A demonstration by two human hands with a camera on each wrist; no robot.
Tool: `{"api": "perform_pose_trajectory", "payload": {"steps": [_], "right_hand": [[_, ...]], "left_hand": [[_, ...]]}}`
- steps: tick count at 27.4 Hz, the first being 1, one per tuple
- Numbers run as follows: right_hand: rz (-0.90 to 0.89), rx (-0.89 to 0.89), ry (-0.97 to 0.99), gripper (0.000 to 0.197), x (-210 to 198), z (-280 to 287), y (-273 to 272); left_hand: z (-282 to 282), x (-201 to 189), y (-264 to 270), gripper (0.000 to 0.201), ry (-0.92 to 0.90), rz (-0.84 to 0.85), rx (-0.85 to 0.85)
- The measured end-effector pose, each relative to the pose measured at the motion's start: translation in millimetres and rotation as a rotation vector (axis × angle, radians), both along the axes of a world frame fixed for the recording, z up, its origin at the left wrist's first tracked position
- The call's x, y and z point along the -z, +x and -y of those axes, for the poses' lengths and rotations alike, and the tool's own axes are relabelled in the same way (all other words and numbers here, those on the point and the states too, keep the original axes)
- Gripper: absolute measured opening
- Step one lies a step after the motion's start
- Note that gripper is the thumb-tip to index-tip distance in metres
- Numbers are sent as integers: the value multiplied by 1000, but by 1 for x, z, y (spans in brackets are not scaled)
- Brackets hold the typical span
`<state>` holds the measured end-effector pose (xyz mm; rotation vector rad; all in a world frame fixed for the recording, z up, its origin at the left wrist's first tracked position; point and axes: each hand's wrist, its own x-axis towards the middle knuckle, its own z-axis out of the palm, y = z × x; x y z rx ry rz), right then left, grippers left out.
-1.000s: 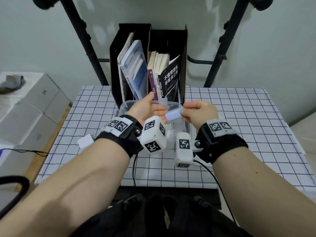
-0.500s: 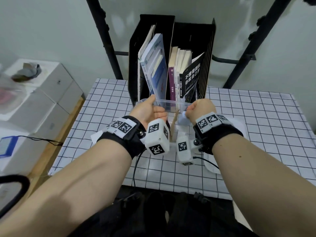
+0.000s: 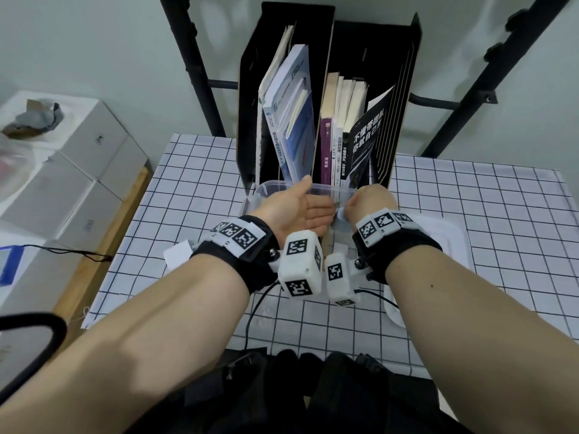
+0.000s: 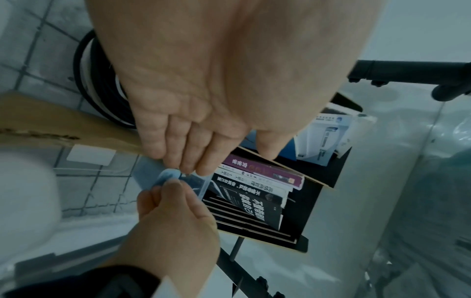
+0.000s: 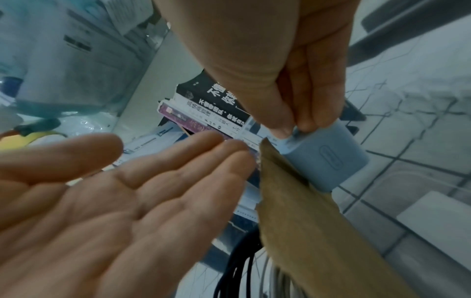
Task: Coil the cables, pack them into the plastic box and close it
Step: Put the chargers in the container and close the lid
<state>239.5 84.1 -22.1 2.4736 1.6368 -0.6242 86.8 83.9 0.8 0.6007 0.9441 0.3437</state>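
Observation:
A clear plastic box [image 3: 275, 185] stands mid-table in front of the book rack. My right hand [image 3: 369, 202] hangs over its right half and pinches a light blue charger plug [image 5: 323, 159] by its top end, beside a brown cardboard divider [image 5: 293, 201] standing in the box. My left hand [image 3: 300, 209] is held flat over the left half, palm turned to the right, fingers straight, fingertips [image 4: 193, 163] almost at the plug [image 4: 165, 179]. Coiled black and white cables [image 4: 102, 80] lie in the box under the left hand. The box lid [image 3: 445, 245] lies on the table to the right.
A black file rack [image 3: 329, 89] full of books rises right behind the box. Black frame poles [image 3: 200, 73] stand behind the table. White cartons [image 3: 78, 170] are stacked left of the table. A white label [image 3: 177, 256] lies by my left wrist.
My right hand has gone down with the blue plug, from above the box rim to inside it. The left hand has stayed flat beside it. The view has moved closer.

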Motion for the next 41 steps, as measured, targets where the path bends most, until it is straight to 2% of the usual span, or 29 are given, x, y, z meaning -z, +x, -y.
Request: {"api": "perform_pose_trajectory", "payload": {"steps": [8, 11, 17, 22, 24, 29, 38, 41], "right_hand": [[53, -14, 29, 24, 5, -4, 3], [19, 11, -4, 32, 7, -5, 5], [1, -9, -7, 21, 3, -6, 5], [-43, 23, -42, 21, 5, -5, 6], [-11, -21, -6, 23, 6, -5, 5], [52, -90, -124, 30, 3, -11, -1], [-82, 18, -57, 27, 13, -10, 7], [-77, 46, -16, 27, 19, -4, 11]], "left_hand": [[-10, 12, 10, 71, -14, -26, 71], [-13, 18, 8, 71, -13, -33, 61], [-16, 21, 8, 72, -18, -8, 54], [-18, 14, 7, 68, -15, 32, -19], [-20, 13, 5, 65, 4, 43, -85], [-23, 12, -1, 63, 30, 56, -142], [-16, 9, 0, 62, 19, 54, -114], [-14, 10, 0, 63, 22, 48, -110]]}}
